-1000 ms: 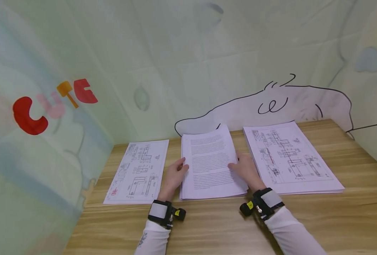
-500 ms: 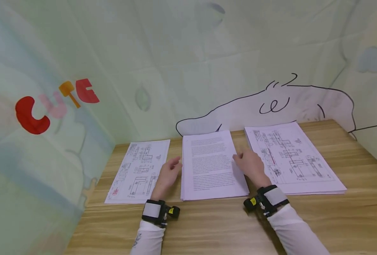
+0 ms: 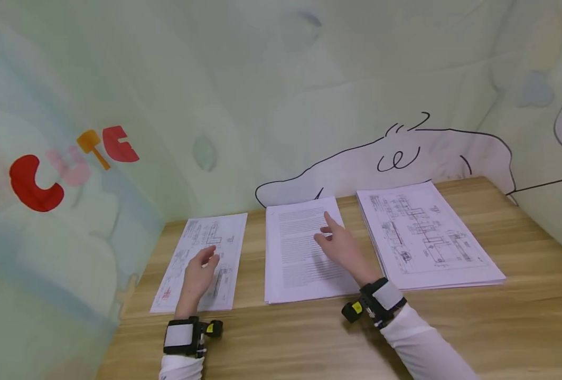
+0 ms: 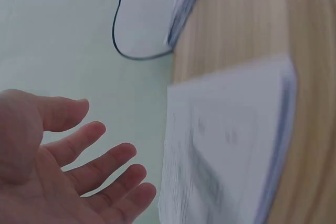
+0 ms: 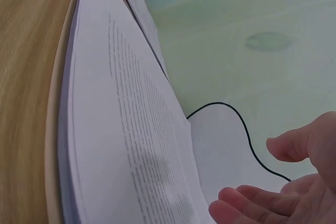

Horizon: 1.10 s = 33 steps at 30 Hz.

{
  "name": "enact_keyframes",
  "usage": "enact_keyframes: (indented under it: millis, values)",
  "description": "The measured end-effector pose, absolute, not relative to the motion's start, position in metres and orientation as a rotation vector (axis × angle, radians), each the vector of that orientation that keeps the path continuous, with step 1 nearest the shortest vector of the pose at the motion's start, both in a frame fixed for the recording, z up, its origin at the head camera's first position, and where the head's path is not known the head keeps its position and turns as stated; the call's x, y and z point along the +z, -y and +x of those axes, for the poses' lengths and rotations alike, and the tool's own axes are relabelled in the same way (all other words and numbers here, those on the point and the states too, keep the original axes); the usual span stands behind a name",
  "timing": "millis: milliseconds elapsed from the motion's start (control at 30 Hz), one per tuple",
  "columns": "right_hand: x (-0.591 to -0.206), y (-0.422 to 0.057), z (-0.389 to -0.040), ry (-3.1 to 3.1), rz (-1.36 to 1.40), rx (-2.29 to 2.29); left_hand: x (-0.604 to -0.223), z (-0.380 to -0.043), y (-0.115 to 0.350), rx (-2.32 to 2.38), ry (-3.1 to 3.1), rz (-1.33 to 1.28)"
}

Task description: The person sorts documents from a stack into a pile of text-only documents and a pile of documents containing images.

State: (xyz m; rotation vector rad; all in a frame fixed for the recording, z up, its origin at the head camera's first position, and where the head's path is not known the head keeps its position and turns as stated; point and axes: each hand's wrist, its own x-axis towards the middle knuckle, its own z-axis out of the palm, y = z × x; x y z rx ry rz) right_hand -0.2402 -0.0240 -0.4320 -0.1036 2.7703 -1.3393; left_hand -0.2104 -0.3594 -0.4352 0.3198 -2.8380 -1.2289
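Observation:
My left hand (image 3: 200, 274) hovers over the left stack of drawing sheets (image 3: 231, 248), fingers spread and holding nothing. In the left wrist view that stack (image 4: 226, 129) lies beside the loose, apart fingers (image 4: 100, 166). Above the middle stack of printed text pages (image 3: 295, 264) is my right hand (image 3: 345, 250), its index finger stretched forward. The right wrist view shows those text pages (image 5: 126, 129) lying flat, with a gap between them and the empty right hand (image 5: 294, 182).
A thicker stack of drawing sheets (image 3: 433, 237) lies on the right of the wooden table (image 3: 281, 343). Behind the table hangs a printed cloth backdrop (image 3: 262, 105) with cartoon lines and coloured letters.
Both hands have let go of the middle stack's edges, and its top pages now lie flat. The left hand has moved left over the left stack; the right has come above the text pages.

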Motion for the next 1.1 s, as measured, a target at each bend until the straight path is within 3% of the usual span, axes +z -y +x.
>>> enact_keyframes:
  millis: [433, 833, 1100]
  values:
    - [-0.438, 0.09, -0.216, -2.573, -0.241, -1.608, -0.437, -0.195, 0.412, -0.661, 3.044, 0.298]
    - [-0.441, 0.16, -0.204, -2.327, -0.446, -1.589, -0.427, -0.206, 0.443, -0.781, 3.24, 0.344]
    - [-0.454, 0.191, -0.198, -2.13, -0.397, -1.716, -0.429, -0.206, 0.447, -0.826, 3.266, 0.411]
